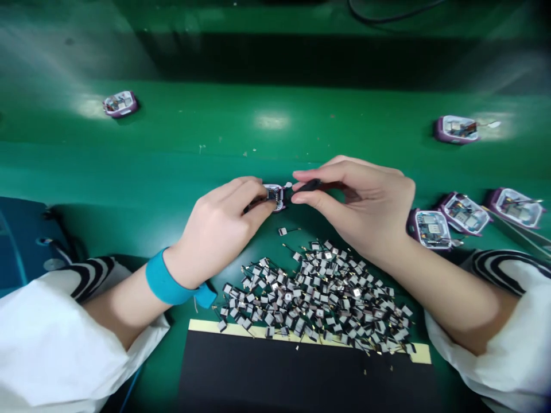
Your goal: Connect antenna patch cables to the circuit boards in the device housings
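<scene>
In the middle of the table is a small purple watch case [275, 197] with a white rim and a circuit board inside. My left hand [226, 212] is closed on its left side with thumb and forefinger; its other fingertips are hidden. My right hand [361, 198] pinches a slim black piece [309, 186] at the right edge of the case, too small to name surely. A small white tab shows between hand and case. Just below lies a single small grey square part [282, 232] with a short wire.
A large heap of similar wired parts [318, 287] lies in front, reaching a yellow strip [215, 327] on a black mat [258, 373]. Several open watch cases [433, 229] stand at the right, another [120, 104] at far left. A blue box [26, 246] is at left.
</scene>
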A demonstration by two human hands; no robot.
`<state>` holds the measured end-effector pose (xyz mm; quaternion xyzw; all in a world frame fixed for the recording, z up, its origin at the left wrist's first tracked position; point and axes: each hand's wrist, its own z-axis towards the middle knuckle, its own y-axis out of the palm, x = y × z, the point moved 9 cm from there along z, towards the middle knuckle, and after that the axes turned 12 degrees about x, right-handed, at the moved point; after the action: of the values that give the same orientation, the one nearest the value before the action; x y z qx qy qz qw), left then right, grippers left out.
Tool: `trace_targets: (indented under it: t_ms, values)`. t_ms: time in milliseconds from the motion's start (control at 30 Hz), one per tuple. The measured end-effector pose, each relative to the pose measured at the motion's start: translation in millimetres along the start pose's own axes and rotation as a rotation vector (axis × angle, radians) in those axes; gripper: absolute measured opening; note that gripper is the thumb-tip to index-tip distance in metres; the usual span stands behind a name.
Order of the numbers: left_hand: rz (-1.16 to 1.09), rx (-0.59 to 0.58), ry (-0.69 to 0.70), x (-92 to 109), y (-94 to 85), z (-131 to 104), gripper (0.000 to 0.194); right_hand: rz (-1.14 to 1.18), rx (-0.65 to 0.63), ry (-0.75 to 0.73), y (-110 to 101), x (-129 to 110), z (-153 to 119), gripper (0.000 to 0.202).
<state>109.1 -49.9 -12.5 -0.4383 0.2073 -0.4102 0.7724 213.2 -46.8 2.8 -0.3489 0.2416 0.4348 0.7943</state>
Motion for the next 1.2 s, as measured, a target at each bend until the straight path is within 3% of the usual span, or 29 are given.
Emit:
trace_targets:
  t_ms: [567,800,1033,1200]
  values:
    - [0.037,-0.02,-0.037,-2,0.9,-3,0.03,-0.182,-0.054,-0.295,18,-25,-9,0.006]
    - [-0.043,-0.054,-0.126,-7,3.0,-3,0.032,-0.215,-0.047,-0.192,22,-19,-9,0.016]
    - [0.034,-0.055,-0.075,-3,3.0,-1,0.037,-0.152,-0.055,-0.054,25,-8,-5,0.021]
    - [-0.09,-0.042,-0.197,-10,3.2,-2,0.03,-0.071,-0.073,0.038,27,2,-7,0.024]
